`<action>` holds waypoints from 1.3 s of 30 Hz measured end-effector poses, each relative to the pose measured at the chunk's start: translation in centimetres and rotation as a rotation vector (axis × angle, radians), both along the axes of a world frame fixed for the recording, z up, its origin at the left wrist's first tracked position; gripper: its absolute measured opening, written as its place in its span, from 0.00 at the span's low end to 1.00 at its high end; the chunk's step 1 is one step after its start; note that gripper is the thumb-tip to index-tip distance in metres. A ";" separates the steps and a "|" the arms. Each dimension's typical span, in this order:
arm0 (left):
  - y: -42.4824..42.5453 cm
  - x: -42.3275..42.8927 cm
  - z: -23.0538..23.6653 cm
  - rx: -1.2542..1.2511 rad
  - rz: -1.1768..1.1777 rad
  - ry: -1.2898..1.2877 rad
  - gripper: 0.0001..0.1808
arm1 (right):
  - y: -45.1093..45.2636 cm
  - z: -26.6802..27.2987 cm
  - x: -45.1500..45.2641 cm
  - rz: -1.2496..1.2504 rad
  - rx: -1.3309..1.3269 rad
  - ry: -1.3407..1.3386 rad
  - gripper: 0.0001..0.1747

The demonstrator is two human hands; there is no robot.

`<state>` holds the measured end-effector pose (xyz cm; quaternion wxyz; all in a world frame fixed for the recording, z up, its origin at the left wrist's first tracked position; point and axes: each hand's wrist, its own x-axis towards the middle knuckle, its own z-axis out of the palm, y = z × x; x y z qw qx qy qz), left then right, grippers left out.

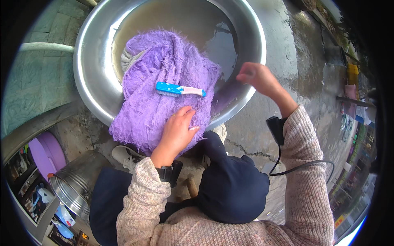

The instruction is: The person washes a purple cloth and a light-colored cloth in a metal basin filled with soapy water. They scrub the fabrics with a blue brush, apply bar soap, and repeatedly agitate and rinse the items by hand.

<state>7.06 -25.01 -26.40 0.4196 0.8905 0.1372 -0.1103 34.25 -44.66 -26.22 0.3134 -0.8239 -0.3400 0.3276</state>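
A wet, shaggy purple fabric piece (147, 113) hangs over the near rim of a large metal basin (95, 77) that holds murky water (190, 18). On the fabric lies a scrubbing brush (172, 89) with a blue head, pale bristles and a light pink handle. My left hand (180, 127) rests on the purple fabric just below the brush, fingers apart, holding nothing. Raised near the basin's right rim, my right hand (254, 77) is blurred with its fingers curled; whether anything is in it does not show. A whitish cloth part (130, 60) shows at the fabric's left edge.
A metal bucket (72, 184) and a purple plastic basin (50, 150) stand at the lower left. A pale pipe (46, 46) runs beside the metal basin at the left. Wet concrete floor (277, 40) with a crack extends to the right.
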 end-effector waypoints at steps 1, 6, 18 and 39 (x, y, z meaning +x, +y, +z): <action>0.2 -0.1 0.1 -0.025 -0.004 0.000 0.26 | 1.8 -0.8 -2.5 0.113 0.068 0.117 0.09; 0.5 -0.6 0.3 -0.070 -0.011 -0.019 0.25 | 7.6 -1.2 -9.6 0.314 0.004 0.256 0.10; 0.3 -0.7 0.8 -0.081 -0.041 -0.042 0.23 | 5.0 1.5 -5.5 0.247 0.023 0.835 0.05; 1.3 -1.3 1.3 -0.311 0.018 -0.006 0.16 | 12.8 -4.5 -10.6 0.422 -0.204 -0.269 0.39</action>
